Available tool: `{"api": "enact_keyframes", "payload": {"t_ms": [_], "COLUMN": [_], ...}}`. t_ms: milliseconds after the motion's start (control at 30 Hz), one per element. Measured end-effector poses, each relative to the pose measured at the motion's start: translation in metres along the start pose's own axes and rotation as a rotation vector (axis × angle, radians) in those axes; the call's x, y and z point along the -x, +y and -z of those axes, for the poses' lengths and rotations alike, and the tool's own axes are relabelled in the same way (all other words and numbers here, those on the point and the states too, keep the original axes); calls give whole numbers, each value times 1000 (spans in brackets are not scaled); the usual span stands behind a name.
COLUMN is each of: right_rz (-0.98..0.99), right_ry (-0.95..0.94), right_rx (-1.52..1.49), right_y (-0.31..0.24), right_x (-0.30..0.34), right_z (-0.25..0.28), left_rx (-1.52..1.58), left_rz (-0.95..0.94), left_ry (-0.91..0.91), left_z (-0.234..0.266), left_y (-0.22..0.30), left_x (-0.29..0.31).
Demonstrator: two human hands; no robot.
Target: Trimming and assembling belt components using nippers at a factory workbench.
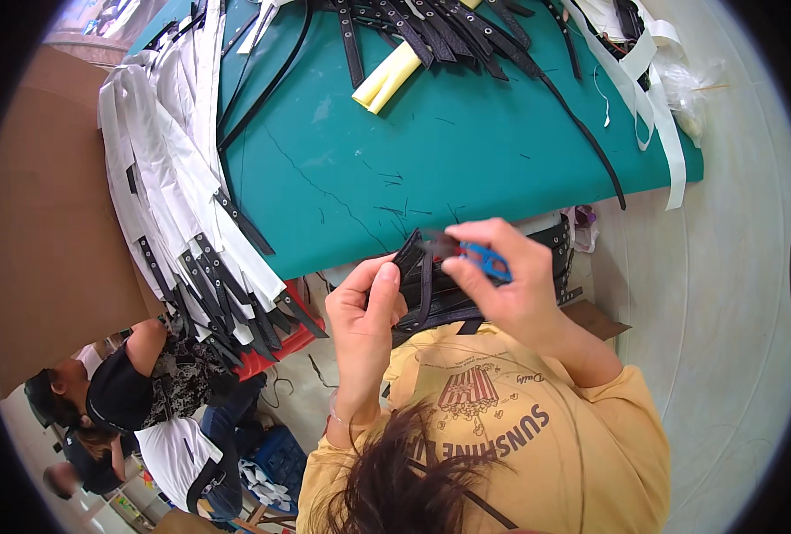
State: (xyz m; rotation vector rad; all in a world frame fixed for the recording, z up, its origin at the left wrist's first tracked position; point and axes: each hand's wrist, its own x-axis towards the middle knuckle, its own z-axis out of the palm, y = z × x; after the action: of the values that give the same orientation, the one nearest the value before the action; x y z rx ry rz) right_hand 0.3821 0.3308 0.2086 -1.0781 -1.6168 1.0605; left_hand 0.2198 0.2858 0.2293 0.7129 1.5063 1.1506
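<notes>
Just off the near edge of the green table, my left hand (364,303) pinches the end of a black belt (408,254) between thumb and fingers. A thin strip of the belt hangs down in a loop beside it. My right hand (516,276) is closed around small thread snips (488,260) with a blue handle. Their blades are blurred and sit right by the belt end; whether they touch it I cannot tell. More black eyeleted belts lie below my hands, across my lap, partly hidden by my arms.
Cut thread bits lie on the green table (324,160). Black belts (449,36) pile at its far side over a yellow roll (387,80). White-wrapped belts (160,151) drape at left, above a red crate (280,343). Other people (137,383) are at lower left.
</notes>
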Motion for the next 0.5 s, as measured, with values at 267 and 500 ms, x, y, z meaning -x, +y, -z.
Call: {"api": "enact_keyframes", "payload": {"t_ms": [267,500], "right_rz": [83,165], "right_ry": [-64,-98], "right_rx": [146,242], "right_y": [-2,-1], "right_x": [7,2], "right_z": [-9,-1], "left_rx": [120,-16], "left_rz": [-3,-17], "left_ry": [-67,9], "left_z": [3,-2], "left_y": [-3,-1], "left_x": [3,4]}}
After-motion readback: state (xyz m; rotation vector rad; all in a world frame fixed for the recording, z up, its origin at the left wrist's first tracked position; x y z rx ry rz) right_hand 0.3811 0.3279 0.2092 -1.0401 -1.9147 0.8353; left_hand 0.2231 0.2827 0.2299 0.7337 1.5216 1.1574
